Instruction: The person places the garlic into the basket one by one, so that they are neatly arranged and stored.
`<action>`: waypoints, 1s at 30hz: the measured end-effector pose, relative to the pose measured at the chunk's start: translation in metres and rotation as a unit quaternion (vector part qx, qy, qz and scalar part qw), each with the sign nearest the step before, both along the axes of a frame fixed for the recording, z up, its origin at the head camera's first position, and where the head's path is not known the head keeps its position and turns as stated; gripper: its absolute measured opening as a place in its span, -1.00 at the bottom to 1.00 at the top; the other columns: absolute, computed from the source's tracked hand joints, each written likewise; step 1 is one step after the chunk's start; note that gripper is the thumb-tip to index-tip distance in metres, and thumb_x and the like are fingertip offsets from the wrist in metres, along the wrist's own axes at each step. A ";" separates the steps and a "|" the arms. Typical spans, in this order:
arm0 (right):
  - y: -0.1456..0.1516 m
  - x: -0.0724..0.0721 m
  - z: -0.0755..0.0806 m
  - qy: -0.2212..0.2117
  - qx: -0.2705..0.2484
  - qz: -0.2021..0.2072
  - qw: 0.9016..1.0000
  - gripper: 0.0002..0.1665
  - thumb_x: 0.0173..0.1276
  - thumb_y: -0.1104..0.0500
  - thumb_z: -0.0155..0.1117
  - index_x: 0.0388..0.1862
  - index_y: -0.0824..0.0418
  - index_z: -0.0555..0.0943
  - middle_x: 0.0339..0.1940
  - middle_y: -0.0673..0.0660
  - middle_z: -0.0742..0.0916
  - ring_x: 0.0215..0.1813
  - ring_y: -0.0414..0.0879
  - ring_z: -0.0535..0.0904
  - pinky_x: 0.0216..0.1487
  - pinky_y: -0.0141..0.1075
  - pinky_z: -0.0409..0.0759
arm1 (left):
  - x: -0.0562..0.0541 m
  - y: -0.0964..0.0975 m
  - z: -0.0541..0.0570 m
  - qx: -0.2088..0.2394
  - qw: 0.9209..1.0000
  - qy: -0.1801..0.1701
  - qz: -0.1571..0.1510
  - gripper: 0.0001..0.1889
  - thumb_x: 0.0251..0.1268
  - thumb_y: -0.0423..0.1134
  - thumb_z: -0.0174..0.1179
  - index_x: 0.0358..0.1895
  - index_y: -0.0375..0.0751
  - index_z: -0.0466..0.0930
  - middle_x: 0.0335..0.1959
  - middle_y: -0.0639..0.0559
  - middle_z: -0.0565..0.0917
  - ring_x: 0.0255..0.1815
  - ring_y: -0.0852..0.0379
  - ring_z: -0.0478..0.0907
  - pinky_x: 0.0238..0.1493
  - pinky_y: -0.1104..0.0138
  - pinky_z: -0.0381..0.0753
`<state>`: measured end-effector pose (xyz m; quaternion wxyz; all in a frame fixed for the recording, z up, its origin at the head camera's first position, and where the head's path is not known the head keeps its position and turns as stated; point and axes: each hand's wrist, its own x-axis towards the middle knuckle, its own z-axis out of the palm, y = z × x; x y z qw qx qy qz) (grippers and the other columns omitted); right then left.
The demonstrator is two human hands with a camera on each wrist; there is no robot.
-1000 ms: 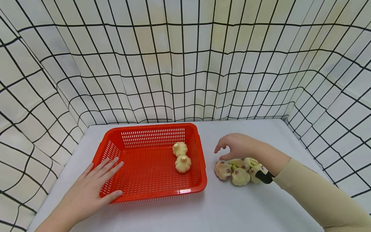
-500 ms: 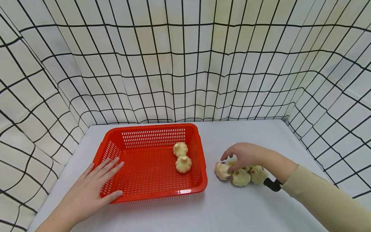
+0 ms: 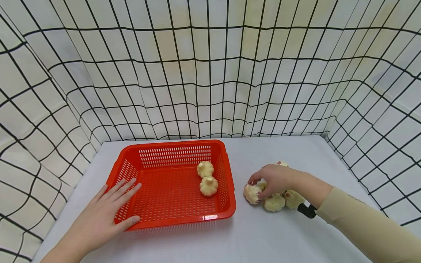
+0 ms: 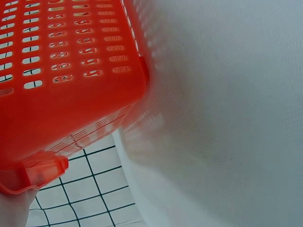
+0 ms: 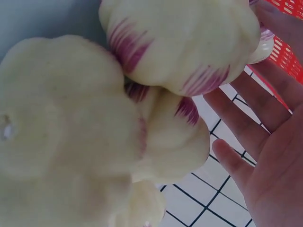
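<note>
My left hand (image 3: 100, 215) lies with spread, straight fingers over the near left corner of the red plastic basket (image 3: 177, 221). Two cream garlic bulbs, one a front bulb (image 3: 208, 186) and one a rear bulb (image 3: 205, 169), sit inside at its right end. To the right of the basket, my right hand (image 3: 276, 179) has its thumb and fingertips around the leftmost garlic bulb (image 3: 251, 194) of a cluster, fingers at its far side and thumb at its right. In the right wrist view, large purple-streaked bulbs (image 5: 180, 42) partly hide this pinch.
More garlic bulbs (image 3: 274, 203) lie close together under and beside the right hand, one bulb (image 3: 282, 164) showing behind it. A white cloth (image 3: 243, 237) covers the table. White walls with a black grid (image 3: 210, 91) enclose the back and sides.
My right hand has come down onto the cluster and moved slightly left, bringing its fingertips to the leftmost garlic bulb. The left hand and basket have stayed in place.
</note>
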<state>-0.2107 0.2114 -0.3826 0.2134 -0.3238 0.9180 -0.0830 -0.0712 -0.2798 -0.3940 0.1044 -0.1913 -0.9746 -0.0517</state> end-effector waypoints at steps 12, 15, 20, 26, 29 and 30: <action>-0.018 0.003 0.001 -0.030 -0.012 0.011 0.999 -0.47 0.08 -0.16 0.54 0.07 -0.22 0.67 -0.11 -0.31 0.66 0.01 -0.23 0.55 0.10 -0.19 0.56 | -0.001 0.000 0.000 -0.003 1.000 -0.009 0.005 -0.08 0.13 0.38 0.24 0.52 0.05 0.26 0.50 -0.06 0.31 0.46 -0.21 0.19 0.47 0.29 -0.65; -0.020 0.003 0.000 -0.029 -0.011 0.008 0.999 -0.45 0.06 -0.18 0.56 0.08 -0.23 0.67 -0.06 -0.30 0.67 0.04 -0.23 0.55 0.12 -0.19 0.56 | 0.000 0.000 0.000 -0.003 1.000 -0.007 0.004 -0.09 0.13 0.38 0.24 0.52 0.04 0.26 0.49 -0.06 0.31 0.47 -0.21 0.20 0.48 0.29 -0.65; -0.024 0.004 -0.003 -0.029 -0.012 0.007 0.999 -0.44 0.04 -0.19 0.56 0.08 -0.26 0.67 -0.03 -0.29 0.68 0.06 -0.24 0.55 0.12 -0.19 0.57 | 0.000 0.000 0.001 -0.002 1.000 -0.009 0.006 -0.09 0.13 0.38 0.24 0.52 0.04 0.27 0.49 -0.05 0.32 0.47 -0.20 0.19 0.47 0.29 -0.66; -0.026 0.004 -0.007 -0.012 -0.010 0.017 1.000 -0.41 0.01 -0.17 0.57 0.08 -0.25 0.65 -0.04 -0.27 0.66 0.01 -0.27 0.54 0.08 -0.22 0.57 | 0.000 0.001 0.001 -0.002 1.000 -0.006 0.005 -0.08 0.13 0.38 0.23 0.53 0.06 0.25 0.49 -0.04 0.32 0.48 -0.19 0.18 0.48 0.29 -0.65; -0.026 0.004 -0.007 -0.002 -0.014 0.021 1.000 -0.43 0.02 -0.14 0.56 0.08 -0.24 0.65 -0.06 -0.25 0.65 -0.01 -0.27 0.53 0.04 -0.23 0.58 | 0.000 0.000 0.000 -0.001 1.000 -0.003 0.003 -0.08 0.13 0.38 0.24 0.53 0.06 0.24 0.49 -0.04 0.32 0.48 -0.19 0.18 0.48 0.28 -0.65; -0.026 0.004 -0.006 0.000 -0.017 0.021 1.000 -0.44 0.03 -0.13 0.55 0.07 -0.24 0.65 -0.06 -0.25 0.65 -0.02 -0.27 0.53 0.04 -0.23 0.58 | 0.000 0.000 0.000 -0.001 1.000 -0.002 0.003 -0.08 0.13 0.38 0.24 0.53 0.06 0.24 0.49 -0.04 0.31 0.48 -0.19 0.18 0.48 0.28 -0.65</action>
